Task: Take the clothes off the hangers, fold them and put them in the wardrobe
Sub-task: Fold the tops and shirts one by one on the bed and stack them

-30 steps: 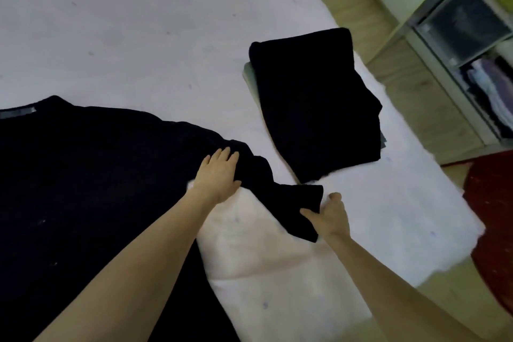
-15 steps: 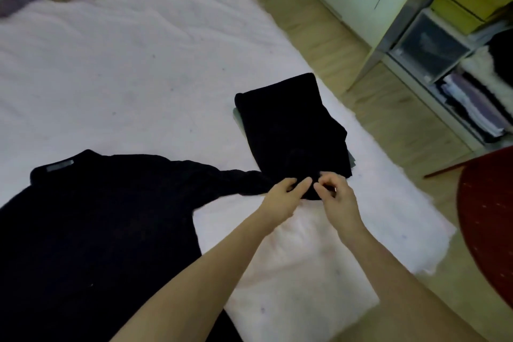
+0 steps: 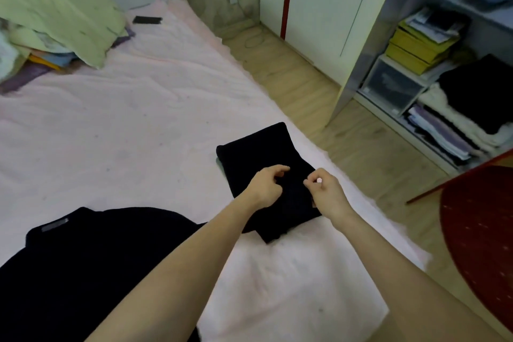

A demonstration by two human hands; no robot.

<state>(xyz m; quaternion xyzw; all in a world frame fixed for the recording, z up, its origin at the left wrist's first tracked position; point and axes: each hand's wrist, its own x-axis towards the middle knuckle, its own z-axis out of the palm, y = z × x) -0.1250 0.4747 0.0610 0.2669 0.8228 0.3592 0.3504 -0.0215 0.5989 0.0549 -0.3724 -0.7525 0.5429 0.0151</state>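
Clothes, black, soft knit, matte: unfolded black top (image 3: 83,266) spread flat at near left on pink bed cover (image 3: 125,133), still to fold; left hand (image 3: 265,187) and right hand (image 3: 327,194), fingers curled, seemingly pinching its dark sleeve, though this cannot be confirmed; folded black stack (image 3: 258,153), squared, awaiting shelving; open wardrobe (image 3: 455,97) at right, already holding folded piles.

The bed cover (image 3: 116,125) is pink. The folded top (image 3: 258,153) is black. The blanket (image 3: 55,14) at the bed's far corner is light green.
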